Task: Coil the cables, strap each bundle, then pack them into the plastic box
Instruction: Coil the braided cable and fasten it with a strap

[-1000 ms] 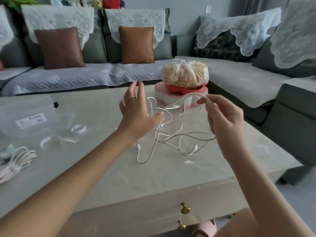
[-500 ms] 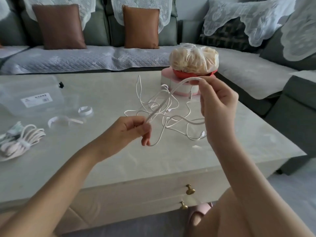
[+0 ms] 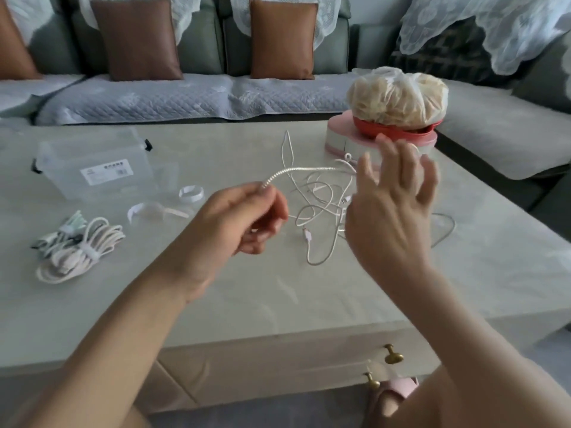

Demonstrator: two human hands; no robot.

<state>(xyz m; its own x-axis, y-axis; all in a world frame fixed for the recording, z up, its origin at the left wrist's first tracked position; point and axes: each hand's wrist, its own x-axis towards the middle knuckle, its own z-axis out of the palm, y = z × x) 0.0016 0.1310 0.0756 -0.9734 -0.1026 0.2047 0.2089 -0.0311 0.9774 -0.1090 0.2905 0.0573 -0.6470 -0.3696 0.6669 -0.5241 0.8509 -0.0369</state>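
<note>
Now left hand [image 3: 247, 217] pinches cable [image 3: 309, 169], stretched toward splayed right hand [image 3: 392, 211].

1. The left hand [image 3: 244, 217] is pinching a white cable [image 3: 309, 169] between thumb and fingertip, lifting one stretch of it above the table [image 3: 278, 298].
2. The right hand [image 3: 392, 211] is hovering with its fingers spread and blurred. The cable is passing behind its palm, so contact cannot be told.
3. The rest of the cable is lying in a loose tangle on the table between the hands.
4. A strapped bundle [image 3: 77, 251] is lying at the left, near loose straps [image 3: 191, 193] and the clear plastic box [image 3: 92, 168].
</note>
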